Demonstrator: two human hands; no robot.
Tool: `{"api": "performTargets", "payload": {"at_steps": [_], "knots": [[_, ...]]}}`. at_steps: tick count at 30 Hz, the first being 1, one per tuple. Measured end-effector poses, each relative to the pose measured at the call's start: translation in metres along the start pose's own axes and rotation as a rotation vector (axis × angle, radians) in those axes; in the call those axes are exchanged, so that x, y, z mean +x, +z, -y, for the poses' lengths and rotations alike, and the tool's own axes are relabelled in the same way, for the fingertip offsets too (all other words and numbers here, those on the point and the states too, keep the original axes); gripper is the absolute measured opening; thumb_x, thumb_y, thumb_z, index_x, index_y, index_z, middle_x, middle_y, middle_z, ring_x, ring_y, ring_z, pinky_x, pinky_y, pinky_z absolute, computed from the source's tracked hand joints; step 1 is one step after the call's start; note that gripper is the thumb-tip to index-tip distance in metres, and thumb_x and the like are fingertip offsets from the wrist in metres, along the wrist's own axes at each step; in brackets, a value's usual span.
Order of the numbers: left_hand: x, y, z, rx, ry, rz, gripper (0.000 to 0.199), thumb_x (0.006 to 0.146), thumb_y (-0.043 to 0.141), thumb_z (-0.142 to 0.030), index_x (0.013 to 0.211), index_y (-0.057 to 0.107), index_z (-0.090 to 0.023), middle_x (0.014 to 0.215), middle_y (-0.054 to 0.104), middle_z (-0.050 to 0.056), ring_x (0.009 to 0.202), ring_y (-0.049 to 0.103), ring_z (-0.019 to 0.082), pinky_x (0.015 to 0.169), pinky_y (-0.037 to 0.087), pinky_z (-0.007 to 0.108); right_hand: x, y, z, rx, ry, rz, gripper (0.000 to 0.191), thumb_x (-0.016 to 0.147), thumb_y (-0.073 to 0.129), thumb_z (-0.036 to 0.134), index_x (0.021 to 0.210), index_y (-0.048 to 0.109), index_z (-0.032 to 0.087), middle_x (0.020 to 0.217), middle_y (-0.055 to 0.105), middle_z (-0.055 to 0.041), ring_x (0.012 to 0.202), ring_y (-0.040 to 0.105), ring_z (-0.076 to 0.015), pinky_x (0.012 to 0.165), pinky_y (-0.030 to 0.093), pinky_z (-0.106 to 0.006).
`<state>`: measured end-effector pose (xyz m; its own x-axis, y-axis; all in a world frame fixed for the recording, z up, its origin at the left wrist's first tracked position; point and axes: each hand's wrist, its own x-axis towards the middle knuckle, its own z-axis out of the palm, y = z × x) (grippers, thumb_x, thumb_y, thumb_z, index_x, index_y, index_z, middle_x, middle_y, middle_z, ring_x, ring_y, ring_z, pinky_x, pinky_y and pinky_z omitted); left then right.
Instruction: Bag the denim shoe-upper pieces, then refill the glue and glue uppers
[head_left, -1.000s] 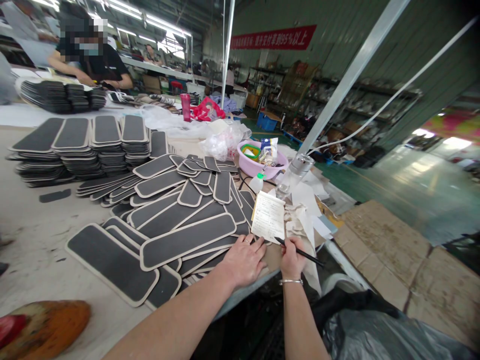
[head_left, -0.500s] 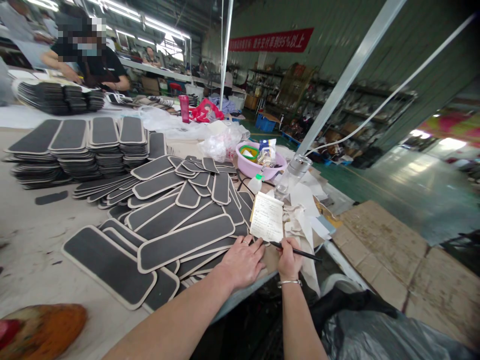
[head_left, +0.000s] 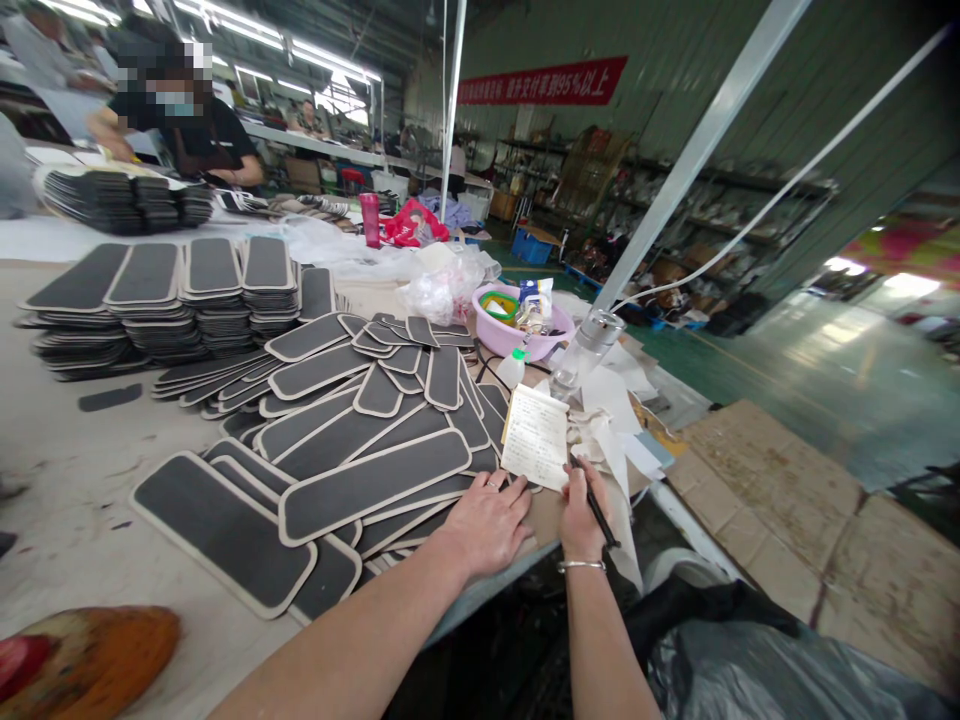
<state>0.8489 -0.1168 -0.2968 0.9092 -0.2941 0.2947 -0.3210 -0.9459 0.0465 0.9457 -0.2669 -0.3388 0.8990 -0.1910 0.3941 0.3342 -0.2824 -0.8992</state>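
My right hand (head_left: 583, 512) is closed around a black pen (head_left: 600, 515), whose upper end slants down and to the right. Just above it lies a small notepad (head_left: 535, 436) with handwriting on its top page. My left hand (head_left: 491, 520) rests flat, fingers stretched out, at the lower edge of the notepad and beside the heap of pieces. Dark grey rounded pieces with pale borders (head_left: 375, 486) spread in a loose pile to the left of that hand. Whether its fingertips press on the notepad or on the pieces under it, I cannot tell.
Stacks of the same pieces (head_left: 150, 275) stand at the back left. Behind the notepad are a lilac basin (head_left: 517, 340), a clear jar (head_left: 586, 350) and loose paper. An orange-brown object (head_left: 112, 660) sits at the lower left. A co-worker (head_left: 180, 130) works across the table.
The pen has swung in my right hand from nearly level to a steeper slant, its tip now at the notepad's lower right corner. My left hand has stayed in place.
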Motion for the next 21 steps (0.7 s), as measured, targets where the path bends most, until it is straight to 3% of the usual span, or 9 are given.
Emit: {"api": "performTargets", "payload": {"at_steps": [4,10,15,21], "knots": [[-0.001,-0.003,0.000,0.000,-0.004,0.010,0.047,0.096,0.042,-0.049,0.129,0.054,-0.018,0.141,0.051,0.008,0.119,0.044,0.028,0.094,0.035,0.043,0.009,-0.006,-0.004,-0.057,-0.039,0.083,0.051,0.088,0.051,0.054,0.123,0.061,0.018,0.104,0.070,-0.0099,0.075,0.067,-0.0194,0.072,0.054,-0.035],[-0.001,-0.005,0.000,-0.016,-0.006,-0.011,0.046,0.095,0.044,-0.050,0.125,0.056,-0.018,0.139,0.053,0.008,0.117,0.045,0.028,0.092,0.037,0.043,0.041,-0.041,-0.007,-0.187,-0.262,0.257,0.034,0.085,0.056,0.047,0.103,0.071,0.022,0.108,0.071,-0.0086,0.100,0.065,-0.0269,0.094,0.048,-0.045],[-0.001,-0.006,0.000,-0.022,-0.008,-0.002,0.045,0.094,0.045,-0.049,0.125,0.056,-0.018,0.139,0.052,0.008,0.117,0.045,0.028,0.092,0.037,0.043,0.054,-0.058,0.002,-0.305,-0.422,0.530,0.027,0.077,0.065,0.039,0.101,0.070,0.027,0.104,0.071,-0.0042,0.095,0.066,-0.0268,0.091,0.050,-0.045],[-0.002,-0.003,0.001,-0.026,-0.009,-0.010,0.047,0.095,0.042,-0.050,0.127,0.054,-0.018,0.141,0.051,0.009,0.118,0.045,0.029,0.093,0.037,0.044,0.053,-0.048,-0.011,-0.417,-0.517,0.645,0.021,0.079,0.062,0.034,0.097,0.065,0.024,0.091,0.070,-0.0053,0.082,0.066,-0.0246,0.076,0.053,-0.041]]}}
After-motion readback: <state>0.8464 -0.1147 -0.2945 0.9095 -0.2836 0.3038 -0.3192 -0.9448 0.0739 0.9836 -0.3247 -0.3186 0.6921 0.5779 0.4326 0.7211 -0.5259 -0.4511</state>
